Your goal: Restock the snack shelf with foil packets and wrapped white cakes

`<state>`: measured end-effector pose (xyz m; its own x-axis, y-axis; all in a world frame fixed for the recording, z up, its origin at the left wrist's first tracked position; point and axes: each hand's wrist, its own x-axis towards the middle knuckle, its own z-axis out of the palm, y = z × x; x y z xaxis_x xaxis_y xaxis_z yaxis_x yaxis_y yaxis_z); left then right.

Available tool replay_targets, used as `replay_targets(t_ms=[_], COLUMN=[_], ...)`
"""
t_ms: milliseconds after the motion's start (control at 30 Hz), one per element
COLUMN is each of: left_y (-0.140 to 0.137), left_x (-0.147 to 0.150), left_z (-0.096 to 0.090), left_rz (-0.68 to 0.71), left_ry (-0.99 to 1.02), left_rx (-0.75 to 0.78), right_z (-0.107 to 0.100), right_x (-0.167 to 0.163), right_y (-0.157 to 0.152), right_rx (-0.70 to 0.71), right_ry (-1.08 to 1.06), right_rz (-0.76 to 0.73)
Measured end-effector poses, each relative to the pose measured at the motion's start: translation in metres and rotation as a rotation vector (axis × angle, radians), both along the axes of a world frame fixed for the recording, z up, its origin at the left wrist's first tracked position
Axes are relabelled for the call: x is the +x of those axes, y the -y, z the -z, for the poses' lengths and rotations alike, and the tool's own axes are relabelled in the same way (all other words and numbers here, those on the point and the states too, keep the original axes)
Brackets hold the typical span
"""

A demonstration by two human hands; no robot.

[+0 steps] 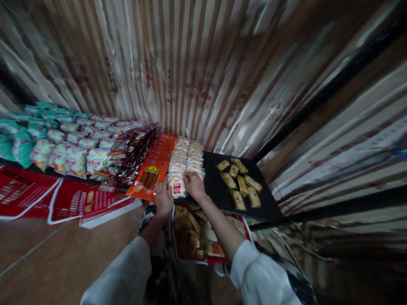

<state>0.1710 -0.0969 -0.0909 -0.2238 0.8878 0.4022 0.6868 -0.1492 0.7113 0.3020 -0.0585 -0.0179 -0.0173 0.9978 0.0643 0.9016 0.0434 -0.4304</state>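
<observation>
Two columns of small clear-wrapped white snack packets point(177, 168) stand side by side on a black shelf point(212, 186). My left hand point(164, 198) rests at the front left of these columns. Its fingers touch the side of the front packet, which has a red label, and lie over the edge of a flat orange snack bag point(152, 167). My right hand point(194, 185) is at the front of the right column. Its bent fingers are closed on a white packet, mostly hidden beneath them.
Yellow-wrapped biscuit packs point(238, 180) lie loosely on the shelf's right. Left are dark red packets point(133, 148), white bread bags point(76, 159) and green bags point(23, 144). Below my arms sits a red-edged box point(190, 258) of packaged snacks. Corrugated sheeting point(178, 63) rises behind.
</observation>
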Motion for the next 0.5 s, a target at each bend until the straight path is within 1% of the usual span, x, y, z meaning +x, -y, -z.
replay_targets(t_ms=[133, 267, 367, 500], left_y=[0.001, 0.002, 0.004, 0.01], left_x=[0.001, 0.003, 0.004, 0.006], left_z=[0.002, -0.002, -0.008, -0.013], left_rz=[0.007, 0.031, 0.01, -0.014], left_ry=[-0.043, -0.091, -0.105, -0.147], left_rx=[0.041, 0.052, 0.062, 0.083], right_z=[-0.003, -0.005, -0.004, 0.001], right_x=[-0.002, -0.002, -0.003, -0.002], right_y=[0.0, 0.0, 0.001, 0.001], right_rx=[0.015, 0.014, 0.024, 0.062], right_ry=[0.012, 0.087, 0.115, 0.08], right_rz=[0.034, 0.107, 0.103, 0.077])
